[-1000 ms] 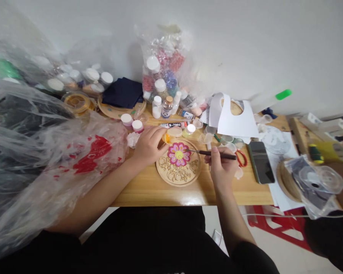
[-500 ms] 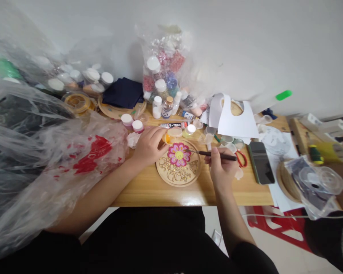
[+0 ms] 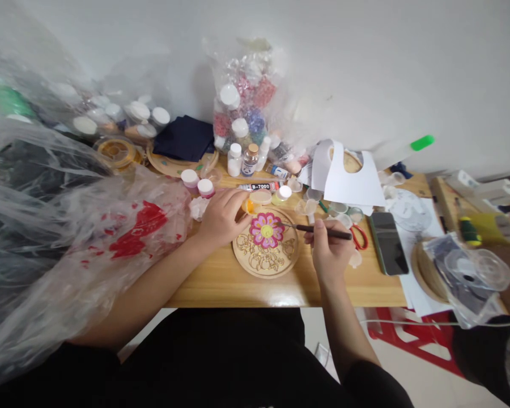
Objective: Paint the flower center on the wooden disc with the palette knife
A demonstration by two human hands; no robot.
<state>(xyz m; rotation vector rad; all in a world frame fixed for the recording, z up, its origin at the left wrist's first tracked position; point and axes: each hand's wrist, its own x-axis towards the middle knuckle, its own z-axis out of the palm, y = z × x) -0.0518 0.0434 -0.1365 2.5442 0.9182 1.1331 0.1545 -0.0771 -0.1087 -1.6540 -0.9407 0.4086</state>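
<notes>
A round wooden plaque [image 3: 267, 272] lies flat on the table, bearing a pink and magenta flower [image 3: 267, 230] with a yellow centre and gold outlines below it. My left hand [image 3: 225, 214] is closed around a small jar [image 3: 249, 206] with orange-yellow contents, held at the plaque's upper left edge. In my right hand [image 3: 329, 246] is a thin tool with a dark handle [image 3: 334, 232], gripped like a pen. Its fine metal tip points left, at the flower's right petals; whether it touches them I cannot tell.
Behind the plaque are a B-7000 glue tube [image 3: 261, 186], a yellow jar [image 3: 283, 194] and small bottles [image 3: 250, 161]. To the right lie red-handled scissors [image 3: 359, 237] and a phone [image 3: 389, 243]. Crumpled plastic [image 3: 140, 226] covers the left side. Two white-lidded jars [image 3: 189, 178] stand behind my left hand.
Both hands, the jar and the tool keep nearly the same positions. The whole view has shifted very slightly.
</notes>
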